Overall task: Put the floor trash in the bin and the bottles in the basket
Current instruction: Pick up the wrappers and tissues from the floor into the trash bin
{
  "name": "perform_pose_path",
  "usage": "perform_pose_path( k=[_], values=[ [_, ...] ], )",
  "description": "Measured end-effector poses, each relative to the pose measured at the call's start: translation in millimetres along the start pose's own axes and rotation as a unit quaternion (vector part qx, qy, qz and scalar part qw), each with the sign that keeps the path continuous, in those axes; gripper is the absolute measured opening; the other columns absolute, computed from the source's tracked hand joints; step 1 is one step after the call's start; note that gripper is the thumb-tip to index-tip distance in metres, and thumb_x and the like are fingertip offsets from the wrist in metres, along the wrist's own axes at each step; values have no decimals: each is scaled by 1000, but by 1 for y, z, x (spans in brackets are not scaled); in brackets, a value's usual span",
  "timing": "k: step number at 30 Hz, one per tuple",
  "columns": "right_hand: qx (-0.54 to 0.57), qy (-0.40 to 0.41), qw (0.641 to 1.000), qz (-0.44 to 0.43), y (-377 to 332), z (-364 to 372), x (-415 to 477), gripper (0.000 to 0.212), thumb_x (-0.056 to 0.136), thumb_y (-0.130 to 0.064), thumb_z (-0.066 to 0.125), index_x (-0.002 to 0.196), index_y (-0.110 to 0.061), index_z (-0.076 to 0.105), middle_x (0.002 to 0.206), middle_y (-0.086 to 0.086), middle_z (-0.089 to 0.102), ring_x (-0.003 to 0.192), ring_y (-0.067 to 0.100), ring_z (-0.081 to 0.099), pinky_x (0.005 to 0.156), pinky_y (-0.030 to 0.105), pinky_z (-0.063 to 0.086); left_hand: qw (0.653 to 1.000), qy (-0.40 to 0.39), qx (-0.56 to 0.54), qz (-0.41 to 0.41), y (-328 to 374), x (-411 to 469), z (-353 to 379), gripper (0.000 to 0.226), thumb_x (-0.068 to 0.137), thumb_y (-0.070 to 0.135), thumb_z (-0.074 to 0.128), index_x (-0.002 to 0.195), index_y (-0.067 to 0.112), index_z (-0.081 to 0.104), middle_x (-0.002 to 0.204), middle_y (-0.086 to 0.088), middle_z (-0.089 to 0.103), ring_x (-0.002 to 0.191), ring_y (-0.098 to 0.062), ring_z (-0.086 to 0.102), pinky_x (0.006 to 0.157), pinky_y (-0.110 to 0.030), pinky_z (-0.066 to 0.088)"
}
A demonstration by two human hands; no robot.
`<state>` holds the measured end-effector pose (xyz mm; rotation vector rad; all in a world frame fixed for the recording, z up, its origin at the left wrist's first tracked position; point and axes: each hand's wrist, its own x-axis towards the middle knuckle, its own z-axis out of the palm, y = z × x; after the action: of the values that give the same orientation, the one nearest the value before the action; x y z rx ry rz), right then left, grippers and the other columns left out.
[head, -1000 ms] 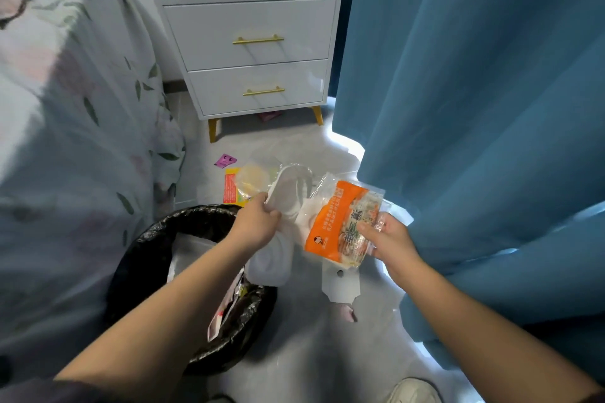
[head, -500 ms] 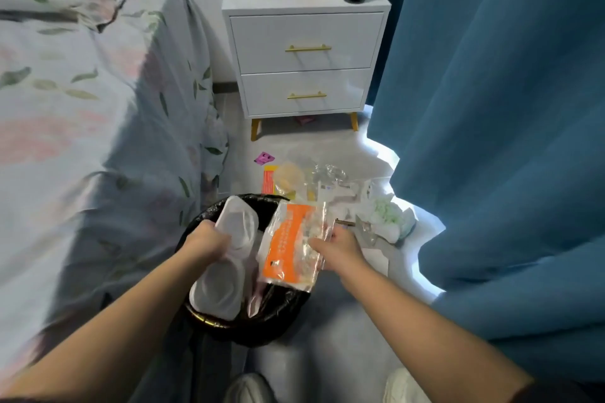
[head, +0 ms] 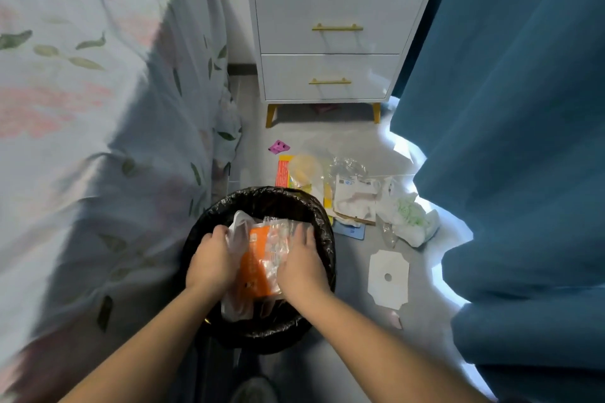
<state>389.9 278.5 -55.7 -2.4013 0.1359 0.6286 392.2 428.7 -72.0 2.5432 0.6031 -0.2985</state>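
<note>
Litter [head: 355, 203] on grey floor [head: 353, 137] by nightstand [head: 327, 75]; left hand [head: 209, 260] grips plastic [head: 240, 229], right hand [head: 301, 267] presses packet [head: 258, 265] in bin [head: 324, 222]

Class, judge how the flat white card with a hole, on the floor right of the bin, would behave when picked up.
The white card lies flat on the floor, so it is probably thin and awkward to lift by an edge. It likely weighs little. Its crisp outline suggests it bends rather than flops.

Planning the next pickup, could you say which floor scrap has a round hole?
The flat white card lying alone right of the bin; the others show none.
</note>
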Motion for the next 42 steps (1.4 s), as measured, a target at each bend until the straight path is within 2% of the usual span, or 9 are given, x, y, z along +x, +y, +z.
perform_pose_path(
  k=[3, 6, 10, 17, 21, 27, 32, 36, 42],
  values=[
    [-45, -57, 996, -57, 3, 14, 3, 79, 90, -6, 53, 153, -18, 7, 161, 4, -2, 144, 26, 20, 111, 34, 34, 998, 11, 59, 37, -2, 1, 11, 22, 92, 24, 47, 113, 17, 49, 107, -11, 55, 96, -36, 59, 74, -39, 45],
    [-88, -126, 988, -8, 7, 26, 16, 75, 91, -21, 54, 152, -11, 11, 160, 9, -9, 145, 29, 15, 116, 37, 26, 996, -10, 82, 37, -3, 3, 21, 25, 91, 20, 48, 115, 17, 47, 108, -11, 56, 98, -36, 59, 74, -39, 46],
    [-91, -145, 985, 22, 7, 29, 27, 72, 89, -27, 56, 148, -7, 21, 159, 14, 4, 143, 33, 20, 117, 38, 23, 992, -73, 102, 13, -2, 9, 34, 41, 90, 13, 46, 130, 12, 38, 122, -16, 52, 110, -36, 57, 84, -41, 47],
    [-30, -83, 992, -87, 7, -35, -9, 47, 92, -15, 48, 139, -10, 43, 140, 11, 46, 126, 27, 45, 105, 33, 38, 994, -21, 105, 25, 34, -13, 4, 33, 96, 27, 39, 123, 9, 43, 125, -14, 46, 112, -35, 52, 81, -41, 43],
    [-14, -14, 996, -88, 32, -92, -39, 49, 92, -11, 48, 140, -11, 44, 140, 10, 49, 125, 25, 48, 102, 29, 39, 989, -10, 115, 89, 77, -47, -20, 37, 90, 18, 48, 125, 10, 42, 123, -11, 45, 111, -31, 49, 74, -36, 42],
    [2, 46, 999, -26, 99, -147, -50, 50, 90, -11, 48, 140, -14, 43, 139, 9, 48, 118, 29, 53, 95, 34, 47, 974, -2, 112, 197, 150, -79, -7, 31, 87, 15, 48, 118, 11, 49, 118, -8, 48, 111, -30, 48, 79, -39, 43],
    [0, 36, 996, 87, 174, -139, -24, 52, 89, -14, 55, 139, -15, 43, 138, 8, 50, 124, 27, 48, 94, 26, 41, 958, -56, 118, 254, 173, -75, 59, 39, 86, 11, 47, 124, 12, 48, 123, -8, 47, 115, -29, 49, 88, -39, 45],
    [-20, 10, 988, 155, 223, -118, -3, 55, 87, -14, 55, 140, -16, 41, 134, 10, 52, 118, 27, 53, 86, 28, 46, 955, -141, 145, 217, 172, -59, 120, 39, 88, 14, 47, 127, 14, 47, 131, -7, 45, 119, -27, 47, 93, -39, 45],
    [-37, -59, 976, 205, 270, -75, 18, 46, 86, -14, 57, 131, -13, 46, 129, 12, 54, 116, 27, 53, 93, 28, 45, 950, -265, 131, 104, 163, -44, 194, 39, 90, 22, 54, 127, 11, 47, 131, -11, 47, 120, -29, 49, 96, -38, 43]
  ],
)
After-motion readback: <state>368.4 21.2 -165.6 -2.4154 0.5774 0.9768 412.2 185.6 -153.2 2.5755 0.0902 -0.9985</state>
